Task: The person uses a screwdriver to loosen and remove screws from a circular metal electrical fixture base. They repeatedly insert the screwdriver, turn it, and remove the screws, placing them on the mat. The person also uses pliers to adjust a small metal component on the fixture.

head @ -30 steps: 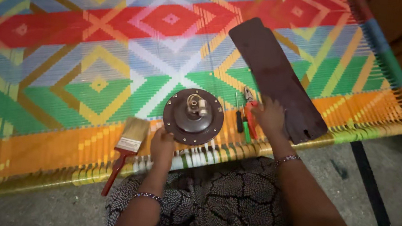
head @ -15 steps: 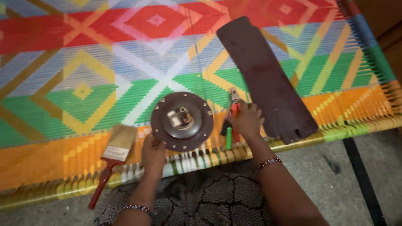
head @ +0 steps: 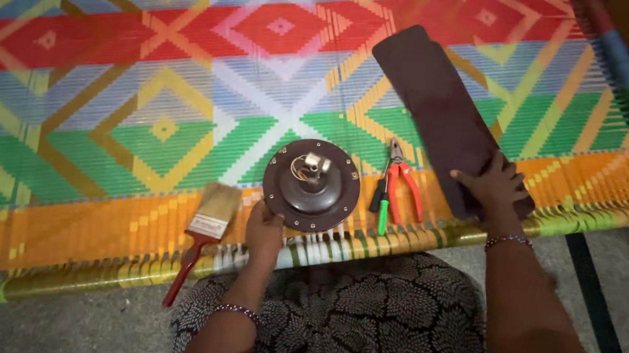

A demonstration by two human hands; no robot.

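The left hand (head: 265,230) is laid against the near rim of the round dark motor housing (head: 312,185), fingers loosely curled on its edge; whether it's really gripped can't be told, since the fingertips are tucked out of sight under the rim. The right hand (head: 494,185) is spread flat on the near end of the long dark fan blade (head: 445,116), fingers splayed, pressed down rather than wrapped around, well to the right of the housing. The blade's near end is covered by that hand, so its shape there is hidden.

A short metal shaft and some pale wires can be made out at the housing's centre, and small screws are dotted round its rim, too tiny to count properly. Just right of the housing, red-handled pliers (head: 401,182) and a green-handled screwdriver (head: 381,204) are laid side by side, apparently touching. Left of the housing, a paintbrush (head: 204,231) with a red handle is seen, its handle poking past the edge.

Everything is carried by a woven cot (head: 104,100) in red, green, blue and orange diamonds. Its near edge runs right below the housing, so little room is left there; lots of open weave is found beyond the housing. The far and left edges are cut off.
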